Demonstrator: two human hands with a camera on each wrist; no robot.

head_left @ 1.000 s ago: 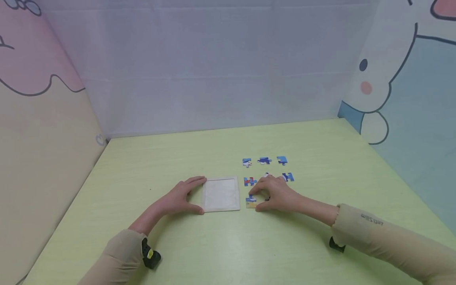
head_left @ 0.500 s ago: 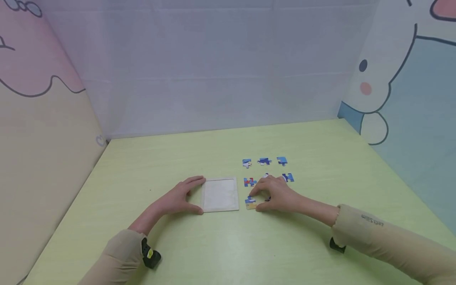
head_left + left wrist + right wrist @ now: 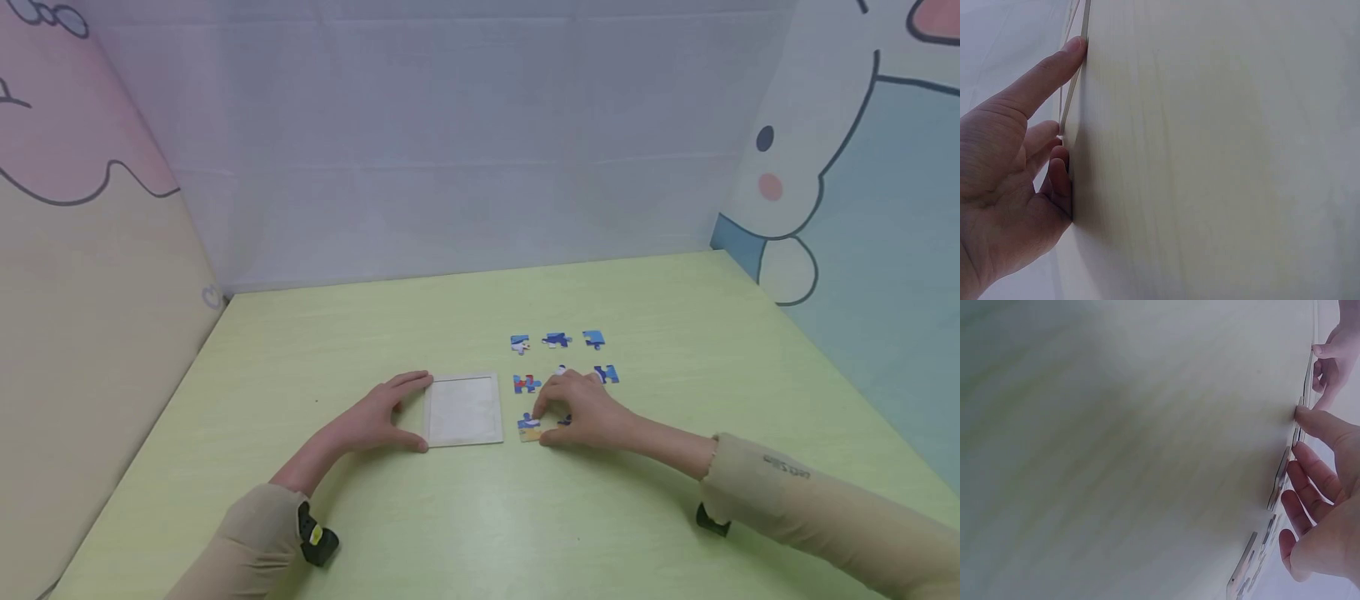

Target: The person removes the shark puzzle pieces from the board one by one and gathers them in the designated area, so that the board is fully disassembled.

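Observation:
An empty white puzzle frame (image 3: 501, 408) lies flat on the green table. My left hand (image 3: 378, 414) rests at the frame's left edge, thumb and index finger straight against its corners; the left wrist view shows the thumb (image 3: 1047, 69) touching the frame's thin edge (image 3: 1075, 87). Just right of the frame, my right hand (image 3: 581, 408) pinches a blue and tan puzzle piece (image 3: 529, 428) lying on the table, index finger above it and thumb below. In the right wrist view the thumb (image 3: 1319, 425) touches that piece edge-on.
Loose blue pieces lie beyond my right hand: three in a far row (image 3: 520, 342), (image 3: 557, 338), (image 3: 593, 337), then one with red (image 3: 525, 382) and another (image 3: 606, 373). A white piece (image 3: 561, 367) peeks over my fingers. Curtain walls stand on three sides of the table (image 3: 480, 517).
My right fingers have shifted slightly on the piece beside the frame. The piece has barely moved, and the left hand and frame have stayed still.

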